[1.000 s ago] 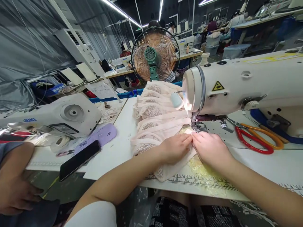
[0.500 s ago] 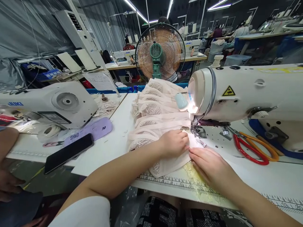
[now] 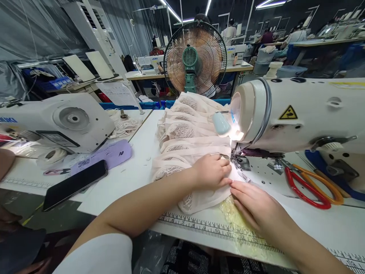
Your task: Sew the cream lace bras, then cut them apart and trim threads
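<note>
One half-closed left hand holds fabric; the flattened right hand, grip unclear, has slid back

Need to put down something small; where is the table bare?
White table: bare between phone and left forearm, and between scissors and right forearm. Crowded beside the sewing machine: lace fabric, left hand and right hand sit close together.

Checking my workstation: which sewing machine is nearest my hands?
The machine at right, bearing the warning triangle; the left machine and those behind are farther.
</note>
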Demonstrator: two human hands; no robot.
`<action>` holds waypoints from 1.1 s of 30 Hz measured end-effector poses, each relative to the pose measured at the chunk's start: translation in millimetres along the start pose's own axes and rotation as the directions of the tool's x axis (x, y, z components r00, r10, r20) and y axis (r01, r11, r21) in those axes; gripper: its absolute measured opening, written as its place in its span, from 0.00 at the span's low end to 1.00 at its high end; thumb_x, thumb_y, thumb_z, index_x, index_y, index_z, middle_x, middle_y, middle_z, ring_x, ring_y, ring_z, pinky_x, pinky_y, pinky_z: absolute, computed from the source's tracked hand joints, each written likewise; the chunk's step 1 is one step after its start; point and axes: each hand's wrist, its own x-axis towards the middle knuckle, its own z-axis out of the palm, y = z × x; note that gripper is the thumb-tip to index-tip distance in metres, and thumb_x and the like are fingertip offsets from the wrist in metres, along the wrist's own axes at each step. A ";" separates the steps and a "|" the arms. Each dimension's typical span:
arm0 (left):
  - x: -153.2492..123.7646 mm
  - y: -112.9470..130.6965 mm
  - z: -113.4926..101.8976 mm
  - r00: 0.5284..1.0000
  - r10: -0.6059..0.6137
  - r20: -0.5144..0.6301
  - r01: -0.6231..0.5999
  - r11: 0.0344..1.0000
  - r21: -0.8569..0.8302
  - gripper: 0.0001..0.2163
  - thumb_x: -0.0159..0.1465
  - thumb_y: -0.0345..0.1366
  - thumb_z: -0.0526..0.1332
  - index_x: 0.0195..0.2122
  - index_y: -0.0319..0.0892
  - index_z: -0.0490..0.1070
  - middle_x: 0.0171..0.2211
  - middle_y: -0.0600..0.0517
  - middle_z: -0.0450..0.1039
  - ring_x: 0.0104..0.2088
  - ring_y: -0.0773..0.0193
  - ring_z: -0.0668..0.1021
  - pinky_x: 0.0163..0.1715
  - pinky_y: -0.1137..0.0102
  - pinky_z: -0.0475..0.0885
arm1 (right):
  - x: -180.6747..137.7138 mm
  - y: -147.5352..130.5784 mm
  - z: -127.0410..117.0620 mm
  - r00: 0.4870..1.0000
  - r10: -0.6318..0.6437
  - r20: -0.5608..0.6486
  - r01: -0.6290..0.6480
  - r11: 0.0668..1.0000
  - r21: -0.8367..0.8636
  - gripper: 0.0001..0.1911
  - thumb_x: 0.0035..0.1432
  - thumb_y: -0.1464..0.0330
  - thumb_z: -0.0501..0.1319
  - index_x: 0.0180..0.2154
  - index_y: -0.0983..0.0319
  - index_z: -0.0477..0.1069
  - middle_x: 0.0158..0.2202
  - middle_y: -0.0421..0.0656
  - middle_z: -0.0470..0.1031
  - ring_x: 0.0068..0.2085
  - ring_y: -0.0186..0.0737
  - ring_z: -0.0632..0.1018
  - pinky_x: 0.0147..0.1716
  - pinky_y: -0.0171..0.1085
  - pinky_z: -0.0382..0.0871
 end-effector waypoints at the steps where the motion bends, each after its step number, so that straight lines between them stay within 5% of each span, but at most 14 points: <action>1: 1.4 0.6 0.5 1.000 -0.020 0.001 0.020 1.000 0.002 0.22 0.65 0.48 0.49 0.50 0.38 0.68 0.51 0.46 0.69 0.42 0.55 0.71 0.40 0.63 0.66 | 0.1 1.4 0.6 1.000 0.003 -0.003 -0.003 1.000 -0.011 0.15 0.62 0.72 0.50 0.44 0.67 0.72 0.45 0.52 0.76 0.47 0.46 0.75 0.46 0.45 0.73; 33: 4.6 3.8 -0.6 0.996 -0.091 0.020 0.090 0.995 0.036 0.21 0.66 0.47 0.47 0.48 0.38 0.68 0.52 0.45 0.67 0.47 0.54 0.70 0.40 0.62 0.66 | 0.5 4.3 -5.9 0.989 0.133 -0.071 -0.135 0.990 -0.032 0.15 0.62 0.71 0.48 0.36 0.61 0.74 0.38 0.47 0.77 0.41 0.45 0.76 0.39 0.44 0.70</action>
